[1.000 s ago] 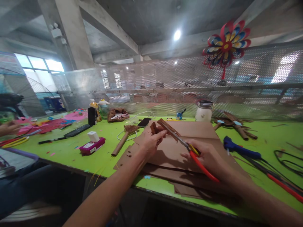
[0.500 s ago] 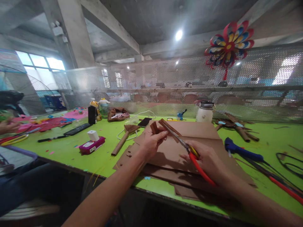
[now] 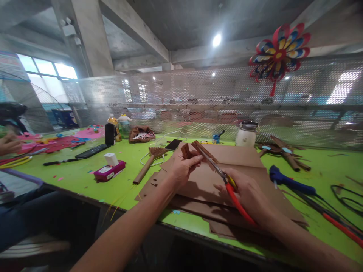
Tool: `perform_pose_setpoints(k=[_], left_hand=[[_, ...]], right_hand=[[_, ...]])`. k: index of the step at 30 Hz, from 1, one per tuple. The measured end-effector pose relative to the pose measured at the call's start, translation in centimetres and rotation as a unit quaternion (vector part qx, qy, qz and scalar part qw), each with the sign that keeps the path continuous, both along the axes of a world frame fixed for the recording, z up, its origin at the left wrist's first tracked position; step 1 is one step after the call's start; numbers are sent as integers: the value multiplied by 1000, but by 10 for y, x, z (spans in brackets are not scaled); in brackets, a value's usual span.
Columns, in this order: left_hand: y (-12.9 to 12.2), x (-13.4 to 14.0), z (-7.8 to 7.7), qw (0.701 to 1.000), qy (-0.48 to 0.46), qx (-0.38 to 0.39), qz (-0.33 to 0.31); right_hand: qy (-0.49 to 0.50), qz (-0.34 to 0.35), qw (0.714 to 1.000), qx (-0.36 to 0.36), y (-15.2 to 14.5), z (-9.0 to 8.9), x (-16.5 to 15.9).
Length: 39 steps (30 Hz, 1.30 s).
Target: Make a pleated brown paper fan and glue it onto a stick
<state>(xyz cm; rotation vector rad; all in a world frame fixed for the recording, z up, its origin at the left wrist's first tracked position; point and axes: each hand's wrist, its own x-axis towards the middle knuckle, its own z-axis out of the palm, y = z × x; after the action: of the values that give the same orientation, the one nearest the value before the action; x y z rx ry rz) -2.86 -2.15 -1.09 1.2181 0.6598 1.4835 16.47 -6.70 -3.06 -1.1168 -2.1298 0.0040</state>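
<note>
My left hand (image 3: 185, 166) pinches a piece of folded brown paper (image 3: 186, 151), whose pleated end stands up above the fingers. In my right hand (image 3: 246, 189) are scissors (image 3: 237, 202) with red and yellow handles, their blades pointing up and left to the paper beside my left fingers. A strip of the brown paper (image 3: 204, 151) lies along the blades; whether it is being cut I cannot tell. Beneath both hands, brown cardboard sheets (image 3: 241, 155) lie stacked on the green table (image 3: 70, 179). To the left rests a rolled brown paper piece with a fanned top (image 3: 147, 166).
A blue glue gun (image 3: 292, 181) and red-handled tool (image 3: 340, 228) lie at the right, near brown paper pieces (image 3: 286, 153). A lidded jar (image 3: 246, 134) stands behind the cardboard. Leftward are a purple box (image 3: 110, 172), a black phone (image 3: 173, 144) and another person's hand (image 3: 10, 144).
My hands, the folded paper and the scissors stay almost in the same place. The view has shifted slightly, and the other person's hand at the far left has moved a little.
</note>
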Motion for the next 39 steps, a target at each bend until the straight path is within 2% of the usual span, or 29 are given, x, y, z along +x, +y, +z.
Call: perform_pose_setpoints(k=[8, 13, 21, 34, 39], left_hand=[[-2, -2, 5, 1000, 3, -2, 13], [-3, -4, 8, 1000, 14, 15, -20], [-7, -1, 5, 998, 38, 4, -59], [-10, 3, 3, 998, 39, -12, -52], [-9, 1, 4, 998, 37, -21, -52]], right_hand=[[19, 14, 999, -35, 1, 0, 0], [23, 16, 998, -59, 2, 0, 0], [43, 36, 997, -51, 4, 0, 1], [24, 13, 1000, -12, -1, 2, 1], [26, -7, 999, -25, 0, 1, 1]])
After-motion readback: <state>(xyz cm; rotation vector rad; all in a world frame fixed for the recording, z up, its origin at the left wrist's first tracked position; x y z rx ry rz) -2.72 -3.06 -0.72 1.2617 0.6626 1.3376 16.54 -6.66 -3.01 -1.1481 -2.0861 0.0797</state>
